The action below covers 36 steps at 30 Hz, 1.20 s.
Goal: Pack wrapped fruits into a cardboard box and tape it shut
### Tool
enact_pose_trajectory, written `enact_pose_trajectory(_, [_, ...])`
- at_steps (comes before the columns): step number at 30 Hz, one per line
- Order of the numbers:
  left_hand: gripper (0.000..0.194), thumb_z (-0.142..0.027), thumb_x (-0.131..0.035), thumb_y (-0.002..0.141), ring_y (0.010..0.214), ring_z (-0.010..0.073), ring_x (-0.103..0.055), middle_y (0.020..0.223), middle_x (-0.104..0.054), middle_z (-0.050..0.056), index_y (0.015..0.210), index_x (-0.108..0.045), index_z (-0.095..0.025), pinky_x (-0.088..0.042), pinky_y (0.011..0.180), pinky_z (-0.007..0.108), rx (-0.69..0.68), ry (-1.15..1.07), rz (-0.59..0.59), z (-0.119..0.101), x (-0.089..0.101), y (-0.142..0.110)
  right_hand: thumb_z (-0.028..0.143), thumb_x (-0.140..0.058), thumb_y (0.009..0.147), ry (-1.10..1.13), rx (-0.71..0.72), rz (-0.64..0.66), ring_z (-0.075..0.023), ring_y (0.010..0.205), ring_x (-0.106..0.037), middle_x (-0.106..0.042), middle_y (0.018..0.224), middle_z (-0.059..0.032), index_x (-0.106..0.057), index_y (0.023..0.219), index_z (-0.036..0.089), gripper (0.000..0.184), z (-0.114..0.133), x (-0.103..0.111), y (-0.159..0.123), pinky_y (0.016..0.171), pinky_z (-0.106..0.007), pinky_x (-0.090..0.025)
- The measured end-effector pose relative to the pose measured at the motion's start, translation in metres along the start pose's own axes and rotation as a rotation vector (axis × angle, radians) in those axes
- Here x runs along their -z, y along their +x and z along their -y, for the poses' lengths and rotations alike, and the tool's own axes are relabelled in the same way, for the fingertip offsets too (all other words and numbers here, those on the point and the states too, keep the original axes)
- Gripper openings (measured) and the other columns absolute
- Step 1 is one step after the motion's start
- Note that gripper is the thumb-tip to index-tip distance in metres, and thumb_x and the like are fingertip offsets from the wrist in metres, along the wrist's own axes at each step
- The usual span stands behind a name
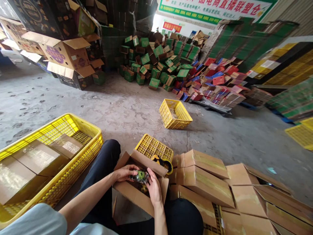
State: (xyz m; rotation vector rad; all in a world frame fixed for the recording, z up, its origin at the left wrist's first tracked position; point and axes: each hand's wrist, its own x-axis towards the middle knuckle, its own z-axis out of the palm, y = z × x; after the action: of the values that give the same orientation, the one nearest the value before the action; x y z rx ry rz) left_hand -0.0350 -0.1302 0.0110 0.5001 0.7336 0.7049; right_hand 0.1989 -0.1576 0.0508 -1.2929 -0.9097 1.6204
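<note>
Over an open cardboard box (133, 195), a small clear plastic packet (141, 176) with something green inside is held between both hands. My left hand (125, 172) pinches its left end. My right hand (154, 187) closes on the right end with the fingertips. The box stands between my knees with its flaps spread, and more small items show dimly at its bottom. A yellow and black tape dispenser (163, 162) lies just beyond the right flap, beside an upturned yellow crate (154, 147).
To my left, a large yellow basket (97, 138) holds taped cartons (36, 156). Several closed cartons (207, 178) are stacked at my right. Ahead on the floor stands another yellow basket (174, 122). Green boxes (155, 83) and red boxes (217, 80) lie heaped behind.
</note>
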Motion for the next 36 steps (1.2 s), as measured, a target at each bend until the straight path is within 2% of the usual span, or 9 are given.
enact_pose_trajectory(4, [0.06,-0.028,-0.101,0.061,0.093,0.0198,-0.068,0.113,-0.068,0.007,0.112,-0.07,-0.02,-0.052,0.078,0.03,-0.02,-0.001,0.021,-0.001,-0.002,-0.003,0.065,-0.076,0.083,-0.007,-0.115,0.017,-0.034,0.139,-0.057,-0.06,0.152,-0.0083,-0.066,0.14,0.036,0.065,-0.004,-0.002,-0.004,0.1,-0.047,-0.057])
enact_pose_trajectory(10, [0.095,-0.023,-0.101,0.06,0.104,0.023,-0.067,0.124,-0.066,0.009,0.144,-0.057,-0.029,-0.052,0.085,0.032,-0.037,-0.009,0.039,-0.002,-0.003,-0.004,0.056,-0.086,0.077,-0.062,-0.124,0.08,-0.0329,0.115,-0.069,-0.074,0.124,-0.009,-0.074,0.125,0.028,0.057,-0.008,-0.004,-0.007,0.089,-0.045,-0.062])
enact_pose_trajectory(14, [0.097,-0.034,-0.1,0.066,0.114,0.0268,-0.067,0.143,-0.06,0.013,0.15,-0.052,-0.031,-0.054,0.093,0.038,0.007,0.017,0.026,-0.004,-0.003,-0.005,0.053,-0.088,0.074,-0.081,-0.026,0.02,-0.0322,0.114,-0.07,-0.074,0.126,-0.0079,-0.074,0.123,0.028,0.057,-0.006,-0.001,-0.003,0.094,-0.044,-0.06])
enact_pose_trajectory(18, [0.099,-0.055,-0.095,0.069,0.105,0.028,-0.074,0.145,-0.061,0.015,0.153,-0.048,-0.032,-0.054,0.096,0.042,0.1,0.001,0.022,-0.006,-0.004,-0.004,0.048,-0.089,0.072,-0.129,0.081,-0.021,-0.0321,0.116,-0.069,-0.076,0.122,-0.0068,-0.075,0.118,0.027,0.052,-0.003,0.0,-0.002,0.103,-0.045,-0.054])
enact_pose_trajectory(20, [0.095,-0.064,-0.09,0.072,0.1,0.0286,-0.077,0.138,-0.066,0.016,0.15,-0.051,-0.028,-0.056,0.094,0.041,0.116,-0.002,0.025,-0.006,-0.005,-0.003,0.045,-0.089,0.072,-0.137,0.098,0.003,-0.032,0.119,-0.068,-0.076,0.123,-0.0062,-0.076,0.116,0.028,0.049,-0.002,-0.001,-0.002,0.107,-0.045,-0.052])
enact_pose_trajectory(23, [0.079,-0.069,-0.084,0.076,0.095,0.0275,-0.077,0.12,-0.074,0.017,0.133,-0.065,-0.019,-0.057,0.09,0.037,0.114,0.012,0.034,-0.005,-0.005,-0.001,0.043,-0.088,0.072,-0.13,0.088,0.052,-0.0327,0.124,-0.066,-0.075,0.127,-0.0059,-0.077,0.116,0.029,0.048,-0.002,-0.003,-0.004,0.111,-0.047,-0.049])
enact_pose_trajectory(26, [0.064,-0.06,-0.09,0.073,0.089,0.0235,-0.077,0.11,-0.077,0.014,0.115,-0.072,-0.016,-0.057,0.088,0.035,0.077,0.018,0.029,-0.004,-0.005,-0.001,0.045,-0.087,0.073,-0.128,0.08,0.084,-0.0339,0.129,-0.063,-0.074,0.132,-0.006,-0.078,0.117,0.029,0.048,-0.001,-0.004,-0.005,0.116,-0.05,-0.044])
enact_pose_trajectory(31, [0.051,-0.039,-0.098,0.068,0.094,0.0202,-0.074,0.111,-0.075,0.009,0.108,-0.074,-0.018,-0.055,0.094,0.035,-0.001,0.005,-0.003,-0.005,-0.004,-0.004,0.045,-0.086,0.078,-0.113,0.086,0.112,-0.0319,0.144,-0.052,-0.066,0.148,-0.0035,-0.072,0.132,0.033,0.057,0.003,-0.006,-0.007,0.125,-0.05,-0.035])
enact_pose_trajectory(36, [0.048,-0.034,-0.099,0.068,0.101,0.0208,-0.073,0.113,-0.074,0.009,0.106,-0.074,-0.018,-0.053,0.099,0.037,-0.035,-0.028,-0.026,-0.006,-0.005,-0.005,0.058,-0.085,0.078,-0.066,0.012,0.023,-0.0321,0.148,-0.049,-0.06,0.154,-0.0046,-0.068,0.138,0.033,0.067,0.003,-0.007,-0.007,0.12,-0.047,-0.043])
